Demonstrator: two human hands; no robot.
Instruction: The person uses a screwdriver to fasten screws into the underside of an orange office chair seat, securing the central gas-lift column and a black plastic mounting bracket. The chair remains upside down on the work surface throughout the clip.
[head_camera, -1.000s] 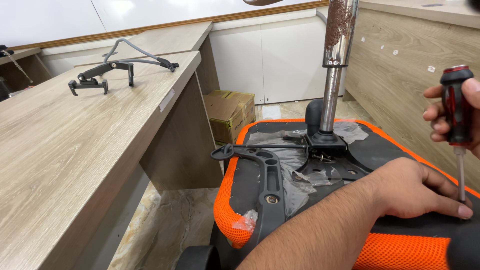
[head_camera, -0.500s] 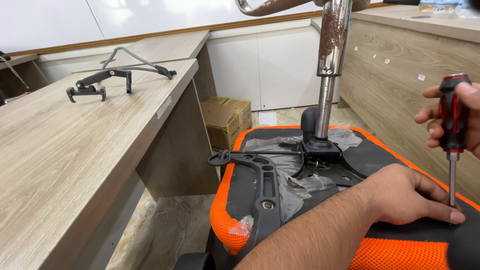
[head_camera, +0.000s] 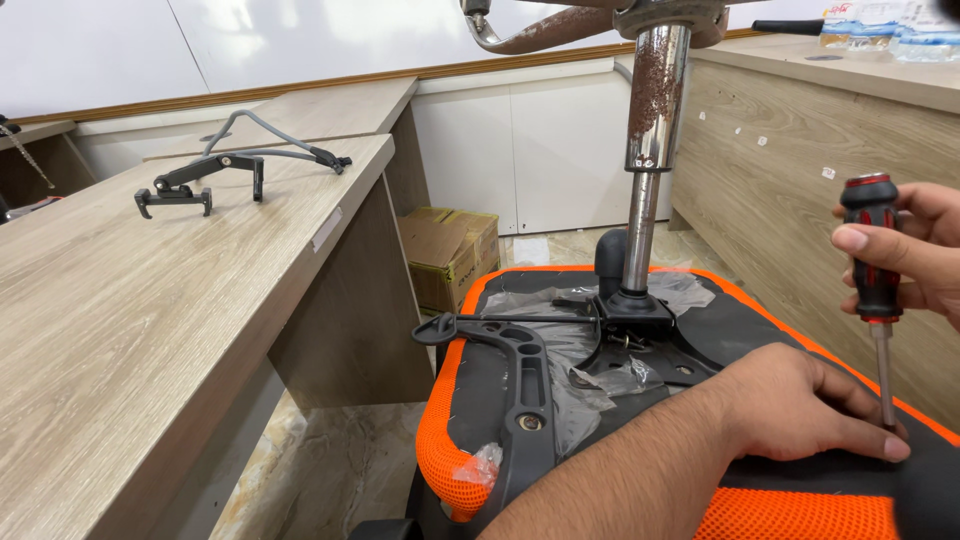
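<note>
The screwdriver (head_camera: 875, 275) has a thick handle in black and red with a red cap on top, and a thin bare metal shaft going straight down; it stands nearly upright at the right side of the view, with its tip at the underside of the overturned chair seat (head_camera: 770, 330). The right hand (head_camera: 915, 255) has its fingers closed around the handle, the thumb lying across the front of it. The left hand (head_camera: 800, 410) rests flat on the seat, fingers stretched and only a little bent, the fingertips just beside the tip of the shaft; it grips nothing that I can see, and whether it presses a screw there I cannot tell.

The seat is turned bottom up; its underside is black, with an orange mesh edge (head_camera: 445, 455) around it and torn clear plastic film (head_camera: 580, 370) on the middle; a black plastic bracket (head_camera: 520, 385) lies along its left part. A metal column (head_camera: 650, 130), shiny but with rust spots, rises from a black mechanism plate (head_camera: 635, 315) in the centre; a rusty chair base (head_camera: 560, 20) shows at the top.

On the left is a long wooden desk (head_camera: 120, 330); a black and grey armrest frame (head_camera: 225, 170) lies on its far end. A cardboard box (head_camera: 445, 255) stands on the marble floor (head_camera: 330, 460) below; another wooden desk (head_camera: 790, 150) is at the right, and white cabinets (head_camera: 500, 150) stand behind.
</note>
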